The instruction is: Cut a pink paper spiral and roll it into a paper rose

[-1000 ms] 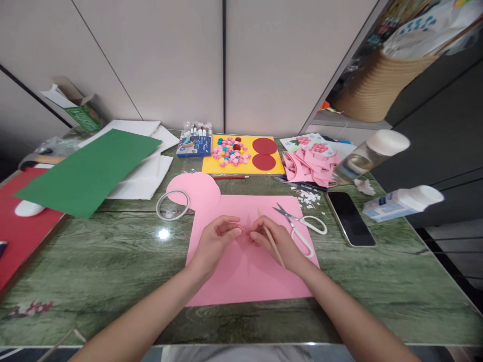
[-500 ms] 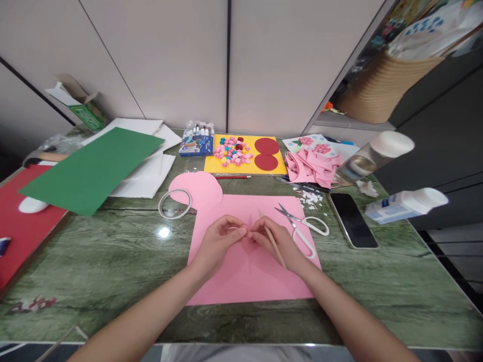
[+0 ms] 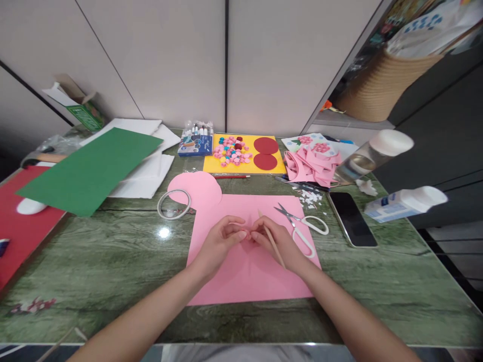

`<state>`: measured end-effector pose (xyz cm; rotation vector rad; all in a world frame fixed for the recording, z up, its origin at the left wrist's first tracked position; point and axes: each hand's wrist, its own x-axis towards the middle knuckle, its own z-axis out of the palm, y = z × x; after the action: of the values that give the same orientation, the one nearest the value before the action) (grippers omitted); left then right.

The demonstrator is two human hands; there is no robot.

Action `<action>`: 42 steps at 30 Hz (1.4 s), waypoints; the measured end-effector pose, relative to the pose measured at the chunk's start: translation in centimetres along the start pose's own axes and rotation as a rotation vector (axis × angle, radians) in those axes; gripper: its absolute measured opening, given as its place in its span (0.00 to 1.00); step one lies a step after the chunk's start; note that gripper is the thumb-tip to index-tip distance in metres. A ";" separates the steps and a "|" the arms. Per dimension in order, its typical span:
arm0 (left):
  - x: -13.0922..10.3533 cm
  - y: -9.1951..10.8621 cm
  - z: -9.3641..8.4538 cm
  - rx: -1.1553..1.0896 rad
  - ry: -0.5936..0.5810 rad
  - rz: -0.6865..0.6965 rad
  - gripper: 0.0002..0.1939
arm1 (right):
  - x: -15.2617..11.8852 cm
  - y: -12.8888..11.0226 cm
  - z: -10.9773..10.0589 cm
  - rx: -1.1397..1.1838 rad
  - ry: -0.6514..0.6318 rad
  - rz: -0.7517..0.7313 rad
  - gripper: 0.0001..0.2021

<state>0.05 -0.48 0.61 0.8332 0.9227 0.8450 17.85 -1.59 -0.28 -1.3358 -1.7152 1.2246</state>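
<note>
Over a pink sheet (image 3: 249, 281), my left hand (image 3: 225, 241) and my right hand (image 3: 273, 239) meet fingertip to fingertip. Between them is a small pink piece (image 3: 247, 235), mostly hidden by the fingers and pinched by both hands. A thin wooden stick (image 3: 274, 245) also rests in my right hand, slanting across it. White-handled scissors (image 3: 302, 229) lie open on the sheet, just right of my right hand. A rounded pink cutout (image 3: 198, 187) and a tape ring (image 3: 174, 204) are at the sheet's upper left.
Behind lies a yellow sheet (image 3: 245, 169) with small coloured rolls and two red circles (image 3: 265, 162). Pink scraps (image 3: 313, 165), a phone (image 3: 352, 219) and two bottles (image 3: 405, 203) stand or lie right. Green paper (image 3: 92, 168) and red paper (image 3: 33, 226) are left.
The fingers of my left hand have shifted slightly around the small pink piece, with the index finger a little more apart from the thumb. The view has moved very slightly.
</note>
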 end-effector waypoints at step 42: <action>0.3 -0.3 -0.1 -0.093 0.014 0.010 0.09 | -0.1 0.1 0.2 -0.023 -0.010 -0.025 0.02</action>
<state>0.19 -0.35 0.20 0.7521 0.8859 0.8967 17.72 -1.73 -0.50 -1.3197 -1.7523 1.2031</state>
